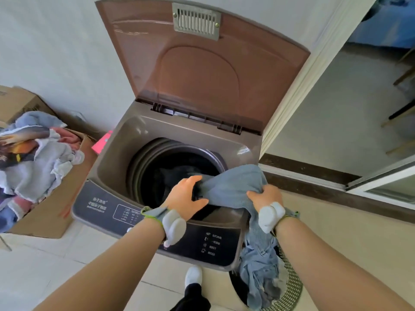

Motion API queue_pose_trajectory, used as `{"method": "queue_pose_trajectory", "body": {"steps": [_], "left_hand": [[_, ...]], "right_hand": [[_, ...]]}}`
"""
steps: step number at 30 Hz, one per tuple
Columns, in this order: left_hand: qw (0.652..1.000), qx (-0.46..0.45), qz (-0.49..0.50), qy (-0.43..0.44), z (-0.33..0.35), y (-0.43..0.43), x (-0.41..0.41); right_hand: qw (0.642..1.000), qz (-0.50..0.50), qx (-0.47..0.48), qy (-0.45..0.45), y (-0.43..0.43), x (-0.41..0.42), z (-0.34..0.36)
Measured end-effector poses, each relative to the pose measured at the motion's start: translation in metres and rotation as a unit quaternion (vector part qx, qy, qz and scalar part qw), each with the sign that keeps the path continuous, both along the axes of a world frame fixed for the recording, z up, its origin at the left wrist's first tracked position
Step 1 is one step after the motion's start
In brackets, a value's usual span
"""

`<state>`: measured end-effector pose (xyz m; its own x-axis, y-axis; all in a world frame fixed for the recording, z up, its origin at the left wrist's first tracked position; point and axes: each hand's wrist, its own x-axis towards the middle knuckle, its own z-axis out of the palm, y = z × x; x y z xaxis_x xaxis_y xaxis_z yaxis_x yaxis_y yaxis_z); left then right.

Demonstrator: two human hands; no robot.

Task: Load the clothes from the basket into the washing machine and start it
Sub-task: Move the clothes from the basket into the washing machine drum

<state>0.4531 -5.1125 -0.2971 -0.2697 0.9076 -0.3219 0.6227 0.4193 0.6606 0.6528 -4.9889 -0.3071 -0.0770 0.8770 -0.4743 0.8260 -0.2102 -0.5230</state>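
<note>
The pale tiled floor (45, 261) carries a brown top-loading washing machine (224, 142) at centre, an open cardboard box (51, 216) at left, and a perforated round basket (292, 288) at lower right.

**Things in view, counted**

There was one washing machine (112, 167), with one raised lid (197, 75) and one vent grille (195, 21) on that lid. Two hands showed, the left hand (186, 194) and the right hand (266, 196), with two grey wrist devices (175, 227), one on each wrist. Both hands held one blue garment (233, 185). One perforated basket (292, 286) stood near right, one white shoe (193, 274) showed near, and one pink item (102, 142) lay left of the machine. At left, one cardboard box (56, 209) held a clothes heap (38, 162) too tangled to count.
</note>
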Motion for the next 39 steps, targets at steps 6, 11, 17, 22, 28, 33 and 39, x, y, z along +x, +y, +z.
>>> {"method": "queue_pose_trajectory", "body": {"steps": [6, 11, 17, 22, 28, 33, 39], "left_hand": [[0.985, 0.104, 0.029, -0.131, 0.006, 0.009, 0.000], [0.960, 0.225, 0.165, -0.012, 0.011, 0.000, -0.055], [0.972, -0.170, -0.015, 0.160, -0.034, -0.020, -0.057], [0.998, -0.006, -0.005, 0.067, -0.022, -0.002, 0.007], [0.989, 0.118, -0.088, 0.016, 0.002, 0.037, 0.127], [0.981, 0.090, -0.173, 0.021, -0.022, 0.050, 0.228], [0.982, -0.116, -0.147, 0.008, -0.118, 0.044, 0.301]], "right_hand": [[0.937, 0.235, 0.095, 0.242, -0.020, -0.087, 0.091], [0.900, 0.314, 0.111, 0.281, -0.026, -0.119, 0.078], [0.935, 0.349, 0.061, -0.023, -0.024, -0.064, 0.004], [0.952, 0.268, 0.116, 0.092, -0.026, 0.006, -0.003], [0.966, 0.203, 0.091, 0.131, -0.022, 0.101, -0.017], [0.987, 0.122, -0.019, 0.102, -0.027, 0.211, -0.061], [0.986, 0.072, -0.141, 0.044, -0.050, 0.322, -0.146]]}}
